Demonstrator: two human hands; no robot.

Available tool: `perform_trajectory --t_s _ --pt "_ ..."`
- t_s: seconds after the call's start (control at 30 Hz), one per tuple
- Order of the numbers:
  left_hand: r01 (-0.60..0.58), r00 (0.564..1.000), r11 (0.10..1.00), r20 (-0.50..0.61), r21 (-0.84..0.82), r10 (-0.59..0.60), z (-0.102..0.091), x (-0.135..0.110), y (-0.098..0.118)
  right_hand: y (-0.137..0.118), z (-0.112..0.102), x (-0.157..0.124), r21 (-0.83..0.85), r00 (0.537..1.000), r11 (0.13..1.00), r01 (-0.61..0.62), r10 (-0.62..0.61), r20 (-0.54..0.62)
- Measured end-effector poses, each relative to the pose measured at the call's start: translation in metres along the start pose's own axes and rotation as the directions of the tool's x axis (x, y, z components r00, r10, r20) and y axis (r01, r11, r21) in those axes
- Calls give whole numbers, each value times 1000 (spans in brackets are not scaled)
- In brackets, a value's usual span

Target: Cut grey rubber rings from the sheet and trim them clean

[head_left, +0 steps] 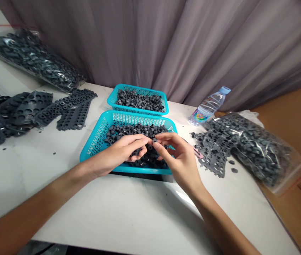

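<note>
A turquoise basket [97,140] sits in front of me on the white table, filled with small dark grey rubber rings [129,129]. Both my hands hover over its near half. My left hand [122,152] has its fingers curled and pinched together. My right hand [178,154] pinches a small dark ring [155,140] between thumb and fingertips. The fingertips of the two hands nearly touch around that ring. A second turquoise basket [163,106] with more rings stands just behind the first.
Punched grey rubber sheets [67,108] lie at the left, with a clear bag of rings [33,58] behind them. At the right lie a water bottle [208,106], more punched sheet scraps [214,156] and another bag of rings [256,148]. Grey curtain hangs behind.
</note>
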State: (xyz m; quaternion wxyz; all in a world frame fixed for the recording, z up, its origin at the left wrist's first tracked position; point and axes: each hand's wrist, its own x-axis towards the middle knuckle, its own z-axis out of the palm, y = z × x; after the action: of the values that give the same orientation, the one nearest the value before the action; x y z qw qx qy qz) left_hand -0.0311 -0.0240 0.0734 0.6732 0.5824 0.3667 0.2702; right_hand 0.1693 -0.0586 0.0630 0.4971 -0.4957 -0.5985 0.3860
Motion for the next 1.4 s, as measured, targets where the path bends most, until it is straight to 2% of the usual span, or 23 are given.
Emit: perform_trajectory --t_s 0.5,1.17,1.4 --pt "3 1000 1000 0 -18 -3 0 0 -1 4 -1 -1 11 1000 1000 20 -20 -13" --pt "1 1000 1000 -16 -20 -1 0 -1 1 9 -1 -1 -101 998 993 54 -58 -35" --pt "-2 1000 1000 -17 -24 1 0 -2 0 11 0 -1 -71 998 996 49 -52 -41"
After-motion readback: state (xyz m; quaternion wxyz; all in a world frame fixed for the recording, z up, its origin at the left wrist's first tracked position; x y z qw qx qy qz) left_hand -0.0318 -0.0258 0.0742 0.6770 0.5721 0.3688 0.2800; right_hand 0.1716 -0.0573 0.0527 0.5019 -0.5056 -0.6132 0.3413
